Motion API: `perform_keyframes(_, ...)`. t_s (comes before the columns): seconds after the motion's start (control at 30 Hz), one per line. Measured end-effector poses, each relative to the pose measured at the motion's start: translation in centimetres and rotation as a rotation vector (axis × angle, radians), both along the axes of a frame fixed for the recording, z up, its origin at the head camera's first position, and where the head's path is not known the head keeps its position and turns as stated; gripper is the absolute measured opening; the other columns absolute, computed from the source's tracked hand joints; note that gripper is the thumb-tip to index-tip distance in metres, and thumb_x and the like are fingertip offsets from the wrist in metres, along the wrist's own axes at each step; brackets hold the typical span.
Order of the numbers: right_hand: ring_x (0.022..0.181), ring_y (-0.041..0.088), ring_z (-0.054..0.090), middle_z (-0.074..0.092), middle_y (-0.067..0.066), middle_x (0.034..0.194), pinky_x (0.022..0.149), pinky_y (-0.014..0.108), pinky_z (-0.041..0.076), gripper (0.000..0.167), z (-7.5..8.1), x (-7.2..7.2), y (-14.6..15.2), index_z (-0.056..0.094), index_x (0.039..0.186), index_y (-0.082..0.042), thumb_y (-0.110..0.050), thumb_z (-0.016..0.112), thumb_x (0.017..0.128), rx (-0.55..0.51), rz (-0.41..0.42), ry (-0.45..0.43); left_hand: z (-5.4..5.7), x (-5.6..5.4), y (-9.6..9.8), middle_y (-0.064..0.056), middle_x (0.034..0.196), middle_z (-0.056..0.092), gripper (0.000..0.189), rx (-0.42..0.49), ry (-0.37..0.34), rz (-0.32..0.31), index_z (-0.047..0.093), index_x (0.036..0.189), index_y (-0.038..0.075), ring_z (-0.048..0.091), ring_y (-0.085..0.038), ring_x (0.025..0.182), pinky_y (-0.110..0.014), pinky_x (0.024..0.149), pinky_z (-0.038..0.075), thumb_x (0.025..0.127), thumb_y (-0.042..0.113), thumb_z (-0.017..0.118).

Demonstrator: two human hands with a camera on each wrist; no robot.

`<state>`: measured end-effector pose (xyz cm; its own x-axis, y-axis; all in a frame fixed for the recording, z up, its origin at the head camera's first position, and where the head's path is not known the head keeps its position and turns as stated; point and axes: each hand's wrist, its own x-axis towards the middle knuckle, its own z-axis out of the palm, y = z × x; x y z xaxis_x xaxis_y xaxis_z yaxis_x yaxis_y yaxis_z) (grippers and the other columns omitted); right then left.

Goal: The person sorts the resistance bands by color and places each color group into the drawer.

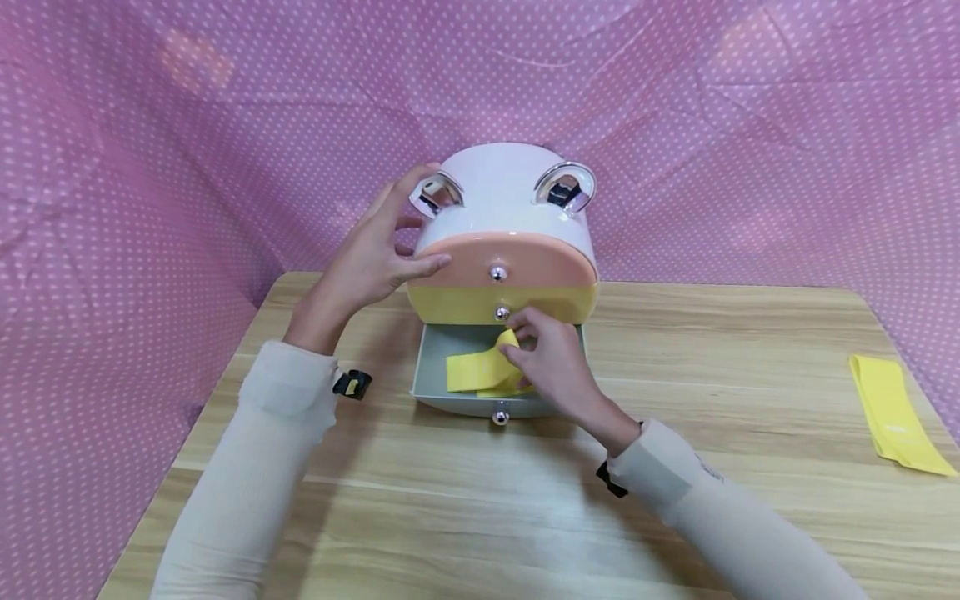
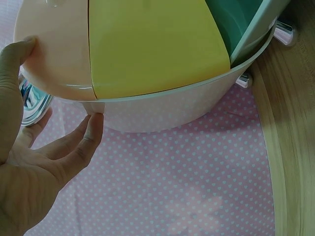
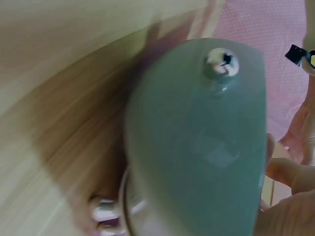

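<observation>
A white rounded drawer box (image 1: 501,187) with peach and yellow fronts stands on the table. Its green-grey bottom drawer (image 1: 431,383) is pulled out. My left hand (image 1: 367,250) grips the box's side, thumb on the peach front (image 2: 56,49) and fingertips against the white shell (image 2: 162,113). My right hand (image 1: 553,362) reaches over the open drawer and pinches a folded yellow resistance band (image 1: 472,372) that lies partly inside. In the right wrist view, the drawer front (image 3: 197,132) hides the band and part of the right hand (image 3: 290,206).
A second yellow band (image 1: 896,412) lies flat near the table's right edge. Shiny knobs (image 1: 500,417) stick out from the drawer fronts, and mirrored eye shapes (image 1: 566,187) from the box top. Behind the wooden table (image 1: 465,517) hangs a pink dotted cloth (image 1: 300,108).
</observation>
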<state>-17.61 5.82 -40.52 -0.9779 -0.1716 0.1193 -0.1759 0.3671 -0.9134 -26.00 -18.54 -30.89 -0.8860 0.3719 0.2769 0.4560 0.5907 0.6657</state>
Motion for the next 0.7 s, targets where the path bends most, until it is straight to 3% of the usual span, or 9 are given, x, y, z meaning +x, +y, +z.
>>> perform_keyframes(0.1, 0.07, 0.031, 0.074, 0.073, 0.025, 0.105, 0.049, 0.036, 0.064, 0.028, -0.6, -0.3, 0.6, 0.066, 0.115, 0.007, 0.004, 0.077, 0.09, 0.037, -0.006, -0.011, -0.1, 0.0, 0.0, -0.011, 0.16, 0.034, 0.101, -0.001, -0.001, 0.001, 0.024, 0.161, 0.053, 0.054, -0.037, 0.139, -0.048, 0.102, 0.063, 0.089, 0.022, 0.086)
perform_keyframes(0.33, 0.071, 0.027, 0.073, 0.071, 0.024, 0.105, 0.048, 0.03, 0.063, 0.021, -1.2, -0.8, 1.5, 0.066, 0.109, 0.006, 0.004, 0.076, 0.091, 0.179, -0.019, -0.046, 0.0, 0.0, 0.0, -0.011, 0.161, 0.033, 0.101, 0.002, -0.015, 0.008, 0.023, 0.161, 0.055, 0.054, -0.037, 0.139, -0.048, 0.102, 0.062, 0.089, 0.021, 0.086)
perform_keyframes(0.47, 0.059, 0.027, 0.072, 0.072, 0.025, 0.105, 0.047, 0.027, 0.062, 0.019, -1.0, -0.8, 1.7, 0.065, 0.109, 0.006, 0.004, 0.073, 0.092, 0.245, -0.005, -0.049, 0.0, 0.0, 0.0, -0.012, 0.16, 0.033, 0.101, 0.008, -0.018, 0.008, 0.024, 0.161, 0.053, 0.054, -0.037, 0.14, -0.049, 0.102, 0.062, 0.089, 0.02, 0.086)
perform_keyframes(0.7, 0.068, 0.021, 0.073, 0.073, 0.026, 0.116, 0.053, 0.021, 0.062, 0.029, -0.2, -0.2, 2.6, 0.065, 0.12, 0.006, 0.003, 0.074, 0.092, 0.359, -0.004, -0.024, 0.1, 0.0, 0.2, -0.012, 0.16, 0.033, 0.1, 0.003, -0.025, 0.018, 0.024, 0.162, 0.051, 0.054, -0.037, 0.14, -0.05, 0.103, 0.062, 0.089, 0.02, 0.086)
